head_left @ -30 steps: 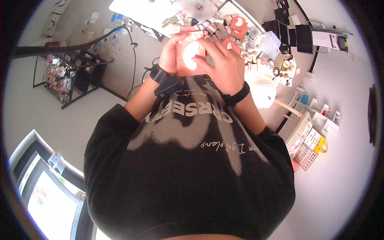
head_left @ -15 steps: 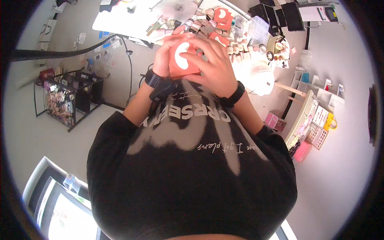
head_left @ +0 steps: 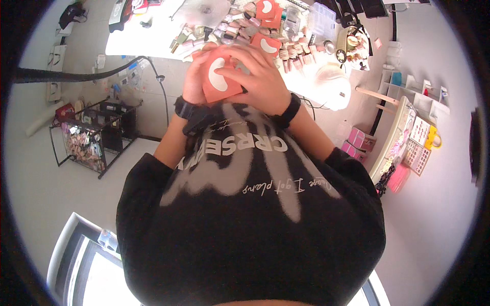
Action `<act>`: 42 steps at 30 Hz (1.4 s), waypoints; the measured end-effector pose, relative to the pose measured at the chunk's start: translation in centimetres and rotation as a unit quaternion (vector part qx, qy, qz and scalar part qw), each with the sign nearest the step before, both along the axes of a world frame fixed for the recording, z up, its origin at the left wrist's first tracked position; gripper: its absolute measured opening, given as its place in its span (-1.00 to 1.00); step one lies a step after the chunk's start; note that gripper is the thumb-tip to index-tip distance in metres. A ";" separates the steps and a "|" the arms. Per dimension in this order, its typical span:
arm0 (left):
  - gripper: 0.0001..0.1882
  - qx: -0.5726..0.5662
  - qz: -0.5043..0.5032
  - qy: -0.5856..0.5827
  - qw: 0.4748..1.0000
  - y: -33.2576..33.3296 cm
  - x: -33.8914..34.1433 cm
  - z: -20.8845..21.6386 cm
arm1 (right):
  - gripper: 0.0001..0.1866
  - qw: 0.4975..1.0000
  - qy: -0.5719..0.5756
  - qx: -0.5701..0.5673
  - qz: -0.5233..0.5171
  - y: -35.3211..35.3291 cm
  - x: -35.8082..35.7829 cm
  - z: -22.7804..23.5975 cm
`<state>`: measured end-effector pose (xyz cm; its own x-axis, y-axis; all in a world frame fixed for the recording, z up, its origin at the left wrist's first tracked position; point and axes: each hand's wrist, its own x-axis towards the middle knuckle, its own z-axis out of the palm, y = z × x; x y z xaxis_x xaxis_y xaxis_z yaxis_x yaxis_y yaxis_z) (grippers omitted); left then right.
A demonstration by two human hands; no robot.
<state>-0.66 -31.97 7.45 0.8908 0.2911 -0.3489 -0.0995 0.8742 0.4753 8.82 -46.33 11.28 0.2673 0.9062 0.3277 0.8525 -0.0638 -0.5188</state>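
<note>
A coral-red eye-patch packet (head_left: 224,93), square with a white crescent on its front, is held tilted in front of my chest. My left hand (head_left: 194,84) grips its left edge, the fingers wrapped behind it. From the right, my right hand (head_left: 266,84) reaches over the upper right part, with the thumb at the lower right edge and one finger lying over the front near the crescent. The packet's back and some fingertips are hidden. Just beyond my hands, similar coral packets (head_left: 265,44) lie on the white table (head_left: 138,43) among many small cosmetic tubes and bottles (head_left: 237,25).
A clear plastic box (head_left: 322,20) and a round basket (head_left: 354,43) stand at the table's right. At left is a black wire rack (head_left: 97,135) with goods. A black cable arm (head_left: 76,77) crosses the left side. A shelf of displays (head_left: 395,135) stands right.
My view has shifted, so the table, my hands and the packet appear slightly farther left. Both hands keep hold of the packet, with little change in grip.
</note>
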 end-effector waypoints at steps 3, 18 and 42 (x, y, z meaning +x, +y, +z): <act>-0.58 -0.001 0.048 0.067 0.997 -0.3 0.7 0.0 | -0.36 1.000 0.018 0.002 0.011 -0.1 1.2 -0.6; -0.78 -0.113 0.141 0.011 0.983 -0.7 1.6 -3.6 | -0.35 0.950 -0.030 -0.272 -0.149 -3.2 14.6 -24.8; -0.73 -0.104 0.110 -0.046 0.987 -0.3 0.3 -2.4 | -0.66 0.953 0.162 -0.068 -0.246 -2.3 14.5 -19.9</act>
